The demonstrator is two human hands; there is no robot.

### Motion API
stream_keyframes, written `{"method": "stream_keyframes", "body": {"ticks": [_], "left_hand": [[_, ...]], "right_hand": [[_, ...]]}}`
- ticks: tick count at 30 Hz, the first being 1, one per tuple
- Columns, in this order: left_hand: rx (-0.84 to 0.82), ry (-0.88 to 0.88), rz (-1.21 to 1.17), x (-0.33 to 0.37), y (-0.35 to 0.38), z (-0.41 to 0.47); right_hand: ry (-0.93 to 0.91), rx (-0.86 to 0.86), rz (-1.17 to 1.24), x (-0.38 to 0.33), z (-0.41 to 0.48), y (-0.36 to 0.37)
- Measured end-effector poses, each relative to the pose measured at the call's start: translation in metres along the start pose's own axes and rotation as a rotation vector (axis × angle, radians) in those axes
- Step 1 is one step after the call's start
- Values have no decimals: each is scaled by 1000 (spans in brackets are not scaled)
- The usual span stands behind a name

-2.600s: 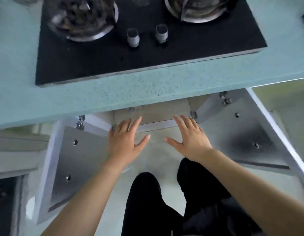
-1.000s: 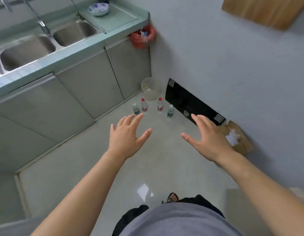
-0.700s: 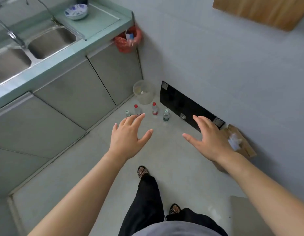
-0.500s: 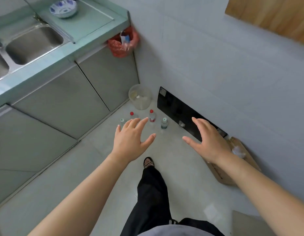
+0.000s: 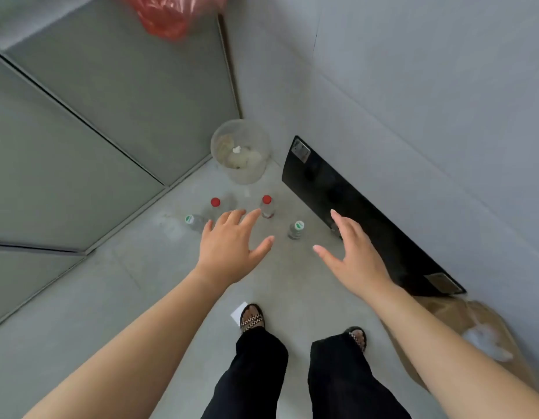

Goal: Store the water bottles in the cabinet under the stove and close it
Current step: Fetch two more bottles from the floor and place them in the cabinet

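A grey wall and a grey floor are viewed from above. Grey doors are shown closed along the left side. A black panel is leaned against the wall on the right, and a brown box is placed at its near end. A clear bucket is set in the corner between the doors and the wall.

Both hands are held out above the floor, palms down. The left hand is fully opened, with the fingers straight and spread, and nothing is held. The right hand is opened in the same way, and nothing is held.

Four bottles are stood upright on the floor, between the bucket and the hands, and none is gripped. The left green bottle is located just left of the left hand's little finger. The left red bottle is located just beyond the left fingertips, and its body is partly hidden by them. The right red bottle is located just beyond the left index fingertip. The right green bottle is seen in the gap between the two hands, beyond the thumbs.

All four bottles are small and clear. Two are fitted with red caps, and two with white caps marked in green.
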State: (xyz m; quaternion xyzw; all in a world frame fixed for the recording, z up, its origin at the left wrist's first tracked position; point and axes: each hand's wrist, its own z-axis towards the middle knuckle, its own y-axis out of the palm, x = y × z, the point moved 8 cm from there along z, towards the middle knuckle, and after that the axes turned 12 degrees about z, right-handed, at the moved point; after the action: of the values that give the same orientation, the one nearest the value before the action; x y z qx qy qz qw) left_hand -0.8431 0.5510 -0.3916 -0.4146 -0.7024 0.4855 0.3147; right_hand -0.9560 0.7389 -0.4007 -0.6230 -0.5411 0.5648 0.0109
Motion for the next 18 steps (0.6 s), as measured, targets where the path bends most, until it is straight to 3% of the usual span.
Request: {"method": "stream_keyframes", "body": {"ticks": [5, 10, 18], "left_hand": [[-30, -85, -17, -9, 174, 87], [-26, -37, -7, -1, 337, 172], [9, 40, 24, -4, 505, 248]], "right_hand": [[-9, -17, 31, 137, 100, 97], [-75, 46, 205, 242, 170, 195], [-244, 290, 404, 310, 227, 279]]}}
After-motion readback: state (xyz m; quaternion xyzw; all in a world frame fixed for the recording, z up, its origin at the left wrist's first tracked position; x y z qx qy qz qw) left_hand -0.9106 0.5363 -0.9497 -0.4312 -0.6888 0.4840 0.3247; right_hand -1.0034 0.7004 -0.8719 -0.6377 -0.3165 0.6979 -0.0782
